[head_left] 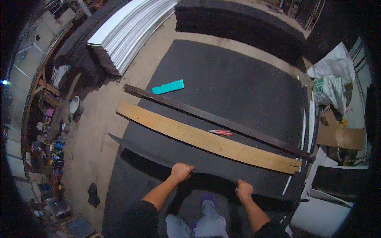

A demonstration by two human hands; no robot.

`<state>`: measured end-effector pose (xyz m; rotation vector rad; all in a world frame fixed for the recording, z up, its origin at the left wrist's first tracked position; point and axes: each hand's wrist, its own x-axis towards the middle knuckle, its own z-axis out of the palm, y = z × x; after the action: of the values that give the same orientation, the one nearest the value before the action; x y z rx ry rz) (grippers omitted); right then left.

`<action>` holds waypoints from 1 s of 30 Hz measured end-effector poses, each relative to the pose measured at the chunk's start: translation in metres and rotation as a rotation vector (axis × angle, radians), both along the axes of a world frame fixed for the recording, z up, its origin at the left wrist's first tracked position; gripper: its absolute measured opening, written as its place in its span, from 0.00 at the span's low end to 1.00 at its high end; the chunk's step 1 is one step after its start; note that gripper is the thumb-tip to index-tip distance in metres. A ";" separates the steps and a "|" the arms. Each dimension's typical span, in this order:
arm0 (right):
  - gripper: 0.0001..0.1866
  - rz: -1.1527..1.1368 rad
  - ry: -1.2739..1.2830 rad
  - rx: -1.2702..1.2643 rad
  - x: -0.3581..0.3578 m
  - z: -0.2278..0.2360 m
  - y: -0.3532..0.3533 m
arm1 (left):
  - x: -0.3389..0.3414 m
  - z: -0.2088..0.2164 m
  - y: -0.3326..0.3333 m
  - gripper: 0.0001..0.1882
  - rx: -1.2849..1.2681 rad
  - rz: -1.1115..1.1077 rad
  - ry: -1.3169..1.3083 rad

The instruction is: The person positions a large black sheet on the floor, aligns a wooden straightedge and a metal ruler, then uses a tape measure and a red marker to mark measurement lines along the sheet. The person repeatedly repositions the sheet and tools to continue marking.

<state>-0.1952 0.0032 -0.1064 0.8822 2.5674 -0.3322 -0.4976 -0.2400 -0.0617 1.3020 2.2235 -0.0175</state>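
A long tan wooden plank and long dark narrow bar block mid-frame; upper centre, flat black sheeting leaves room.

Dark sheet — teal block, dark bar, wooden plank, red cutter on it.

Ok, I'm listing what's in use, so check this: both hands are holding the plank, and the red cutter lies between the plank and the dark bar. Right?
Not quite: in the head view, the left hand and right hand hold the dark strip, not the plank. The red cutter does lie between plank and dark bar.
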 end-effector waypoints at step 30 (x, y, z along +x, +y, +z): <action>0.36 0.219 0.268 -0.119 0.140 0.653 -0.080 | 0.189 0.593 -0.127 0.23 0.384 -0.016 0.182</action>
<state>-0.0550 -0.0770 0.5469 0.5377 2.8206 -0.5631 -0.3087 -0.3670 0.5312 1.5717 2.4541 0.3117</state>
